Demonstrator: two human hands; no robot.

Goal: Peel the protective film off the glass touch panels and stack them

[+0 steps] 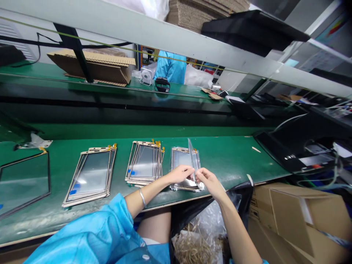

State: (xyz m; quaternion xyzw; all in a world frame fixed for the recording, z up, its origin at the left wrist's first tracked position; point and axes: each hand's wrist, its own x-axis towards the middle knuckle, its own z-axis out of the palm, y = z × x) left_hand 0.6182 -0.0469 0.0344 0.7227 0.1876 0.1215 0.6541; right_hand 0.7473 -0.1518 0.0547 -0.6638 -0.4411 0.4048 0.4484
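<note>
A thin clear-looking panel [191,152] stands tilted nearly edge-on between my two hands. My left hand [182,173] is closed at its lower left side, fingertips pinched together. My right hand [208,178] pinches the lower edge from the right. Directly beneath lies a stack of framed glass touch panels [180,158], partly covered by my hands. Just left of my left hand is a second, fanned stack of glass panels [147,161] with orange flex tabs and a blue sticker. Whether a film is on the held panel's face is too fine to make out.
More framed panels [93,172] lie on the green bench [220,154], with a dark-framed panel [26,179] at far left. A black bag-lined bin [242,194] hangs below the edge, beside cardboard boxes [291,216]. Black equipment [299,135] sits right. Across the shelf is another person [172,68].
</note>
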